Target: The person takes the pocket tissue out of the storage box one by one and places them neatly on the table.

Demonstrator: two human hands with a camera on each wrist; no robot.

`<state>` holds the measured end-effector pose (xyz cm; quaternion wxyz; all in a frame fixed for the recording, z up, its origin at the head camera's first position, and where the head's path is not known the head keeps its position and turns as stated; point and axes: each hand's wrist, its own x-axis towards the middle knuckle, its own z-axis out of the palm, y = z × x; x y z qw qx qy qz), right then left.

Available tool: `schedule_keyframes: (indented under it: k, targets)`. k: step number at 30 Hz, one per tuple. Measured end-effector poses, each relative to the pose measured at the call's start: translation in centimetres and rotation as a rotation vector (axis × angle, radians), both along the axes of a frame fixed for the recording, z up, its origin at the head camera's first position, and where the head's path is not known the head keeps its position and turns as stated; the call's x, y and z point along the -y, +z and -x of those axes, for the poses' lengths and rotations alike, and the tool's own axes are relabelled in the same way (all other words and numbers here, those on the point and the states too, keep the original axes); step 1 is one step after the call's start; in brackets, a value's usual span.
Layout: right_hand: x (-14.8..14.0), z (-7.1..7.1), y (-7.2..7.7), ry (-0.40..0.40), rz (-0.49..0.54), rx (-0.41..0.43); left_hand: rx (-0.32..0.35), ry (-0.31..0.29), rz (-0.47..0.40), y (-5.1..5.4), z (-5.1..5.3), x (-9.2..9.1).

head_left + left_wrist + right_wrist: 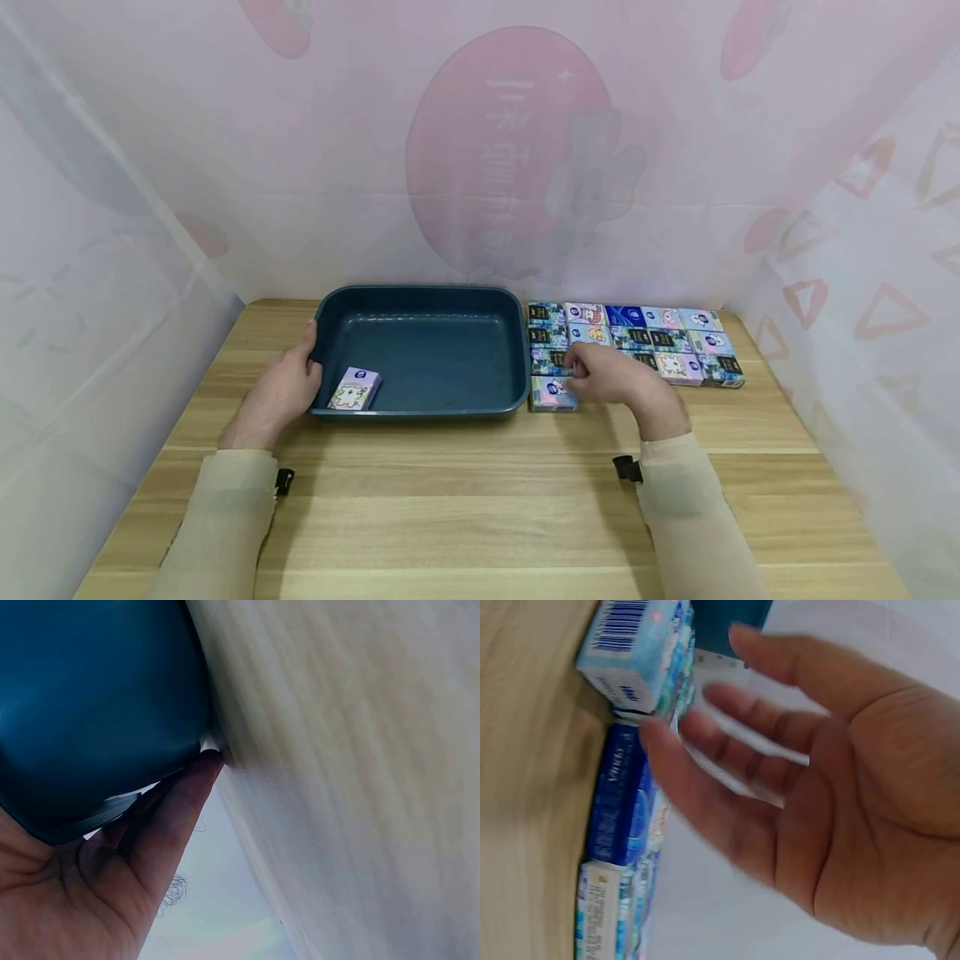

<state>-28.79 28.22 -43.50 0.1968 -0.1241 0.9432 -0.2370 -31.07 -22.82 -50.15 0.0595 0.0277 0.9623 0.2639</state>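
Note:
My left hand [279, 387] grips the left wall of a dark blue tray [442, 358], thumb over the rim and fingers along the outside; the left wrist view shows those fingers against the tray's outer wall [105, 735]. One lilac tissue pack [356, 389] with a cartoon lies in the tray's front left corner. My right hand [618, 383] hovers at the front left of a block of small tissue packs, closest to a light blue and pink pack [551, 395]. In the right wrist view its fingers are spread, beside a dark blue Vinda pack [616, 791], and hold nothing.
Several tissue packs [663, 318] lie in close rows right of the tray, some dark patterned, some pastel. They sit on a wooden table [465, 500]. A pale printed cloth [337, 167] stands behind the table and along both sides.

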Motion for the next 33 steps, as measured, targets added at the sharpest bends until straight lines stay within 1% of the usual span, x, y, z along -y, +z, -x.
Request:
schedule_keyframes:
  k: [4, 6, 10, 16, 23, 27, 33]
  targets:
    - [0.1, 0.1, 0.3, -0.016, 0.036, -0.122, 0.002, 0.006, 0.004, -0.1, 0.0, -0.1]
    - [0.4, 0.2, 0.4, -0.005, 0.051, -0.175, 0.004, 0.01, 0.005, -0.1, -0.1, -0.1]
    - [1.4, 0.1, 0.3, 0.028, 0.084, -0.234, 0.009, 0.016, 0.007, -0.1, -0.1, -0.1]
    - [3.3, -0.2, 0.3, 0.052, 0.115, -0.262, 0.009, 0.017, 0.023, -0.1, -0.2, -0.1]
    - [5.9, -0.6, 0.6, 0.079, 0.124, -0.247, 0.008, 0.017, 0.021, -0.1, -0.2, -0.1]
    - [7.8, -0.5, 0.8, 0.118, 0.113, -0.25, 0.004, 0.016, 0.024, 0.0, -0.2, -0.2]
    - [10.9, 0.0, 0.8, 0.202, 0.096, -0.279, 0.003, 0.015, 0.022, 0.0, -0.2, -0.2]
